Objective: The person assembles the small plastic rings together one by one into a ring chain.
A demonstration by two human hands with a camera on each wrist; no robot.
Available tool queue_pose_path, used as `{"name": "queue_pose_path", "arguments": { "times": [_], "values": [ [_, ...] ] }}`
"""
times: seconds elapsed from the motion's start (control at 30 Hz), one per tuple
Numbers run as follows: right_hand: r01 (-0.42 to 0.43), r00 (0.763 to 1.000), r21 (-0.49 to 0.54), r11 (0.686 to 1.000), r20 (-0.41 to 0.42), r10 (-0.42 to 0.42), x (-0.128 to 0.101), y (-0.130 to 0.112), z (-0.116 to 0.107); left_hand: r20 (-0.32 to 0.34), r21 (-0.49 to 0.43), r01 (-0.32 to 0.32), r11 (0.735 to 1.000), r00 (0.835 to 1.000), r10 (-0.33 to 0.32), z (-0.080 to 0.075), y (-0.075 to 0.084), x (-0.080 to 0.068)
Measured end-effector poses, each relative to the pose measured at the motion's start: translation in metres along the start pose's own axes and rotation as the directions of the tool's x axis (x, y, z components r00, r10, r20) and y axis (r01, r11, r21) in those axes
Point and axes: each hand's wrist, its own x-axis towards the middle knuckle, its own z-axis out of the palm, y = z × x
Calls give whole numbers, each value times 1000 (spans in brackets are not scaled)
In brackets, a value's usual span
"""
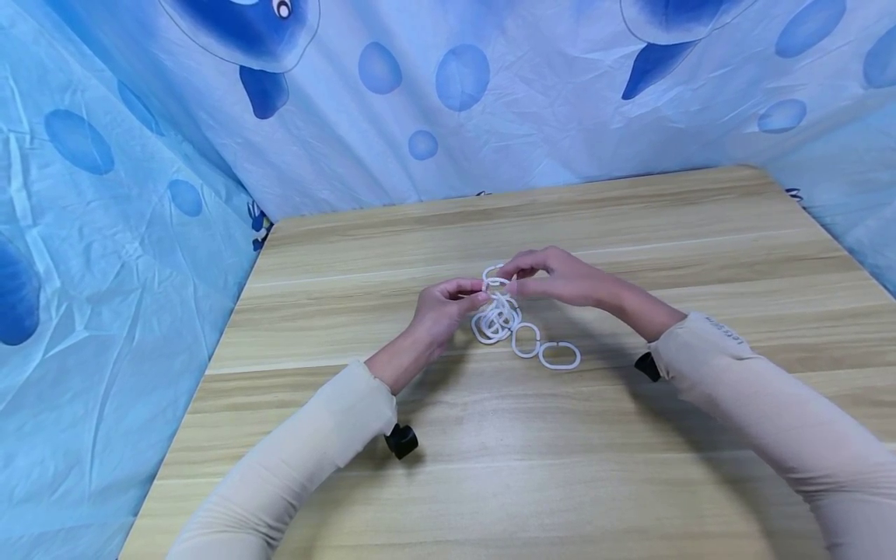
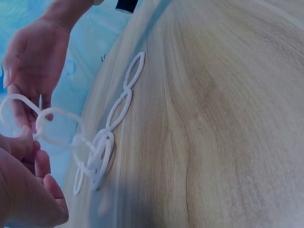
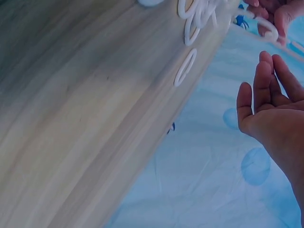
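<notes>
Fingers of the left hand (image 1: 442,309) pinch one of two raised white links (image 2: 61,112); those of the right hand (image 1: 563,278) curve partly open beside them, their hold unclear. Below, one heap of links (image 1: 498,317), too tangled to count, rests on the tabletop (image 1: 490,467), two chained links (image 1: 539,351) trailing rightward. Two pale sleeves (image 1: 308,439) lie beyond.

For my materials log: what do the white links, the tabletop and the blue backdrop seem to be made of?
White links: probably plastic, smooth-looking; the loops appear stiff and evenly rounded.
Tabletop: wood or wood-look laminate, satin; streaked grain and a soft highlight show.
Blue backdrop: likely thin plastic or coated fabric, slightly shiny; its creases catch the light.
</notes>
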Motion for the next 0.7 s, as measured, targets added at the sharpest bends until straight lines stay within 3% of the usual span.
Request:
{"name": "queue_pose_path", "arguments": {
  "times": [0.27, 0.7],
  "values": [
    [-12, 997, -125, 992, -79, 2, -12, 9, -14, -9, -16, 10, 1000, 1000, -10, -5, -1, 0],
    [-66, 998, -180, 982, -23, 62, -33, 22, -23, -14, -9, 26, 1000, 1000, -26, -6, 0, -2]
  ]
}}
